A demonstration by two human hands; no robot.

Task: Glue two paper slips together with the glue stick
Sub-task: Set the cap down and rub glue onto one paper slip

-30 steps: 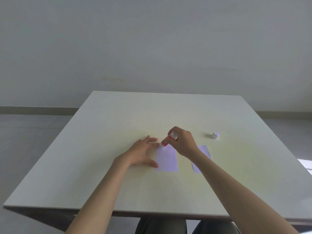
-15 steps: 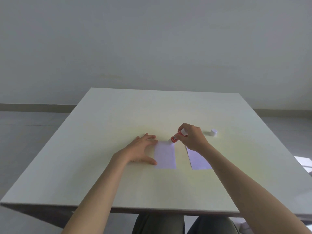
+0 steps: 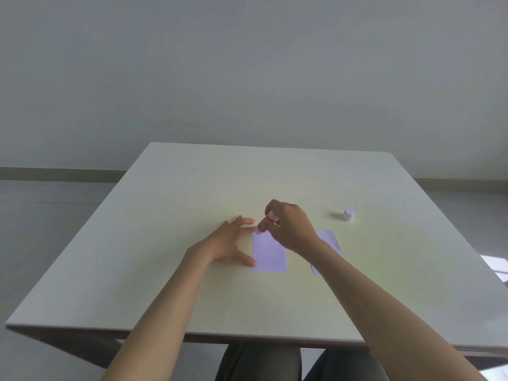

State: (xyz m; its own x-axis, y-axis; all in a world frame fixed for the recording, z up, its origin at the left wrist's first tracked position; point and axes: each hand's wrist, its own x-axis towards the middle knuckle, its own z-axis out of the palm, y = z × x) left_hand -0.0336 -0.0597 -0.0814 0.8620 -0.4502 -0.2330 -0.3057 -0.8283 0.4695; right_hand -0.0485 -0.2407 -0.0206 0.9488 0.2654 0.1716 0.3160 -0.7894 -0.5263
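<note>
Mid-table, the left hand [image 3: 224, 247] lies flat with fingers spread, pinning the near slip [image 3: 268, 253] at its left edge so it cannot slide while the right hand [image 3: 291, 229], covering part of the second slip [image 3: 330, 239], grips the stick [image 3: 264, 224], tip on the slip's far-left corner, its cap [image 3: 348, 214] standing beyond toward the right edge

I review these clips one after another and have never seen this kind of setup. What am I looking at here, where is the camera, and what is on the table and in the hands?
There is no machine: a person works with bare hands, and the single camera sits on their head, looking forward and down. That is why both forearms reach in from the bottom edge. On the pale table lie two paper slips: the left slip and the right slip, partly hidden by the right arm. The right hand holds a glue stick, tilted, its tip at the left slip's far left corner. The left hand lies flat with spread fingers at that slip's left edge. A small white cap stands apart, further right.
</note>
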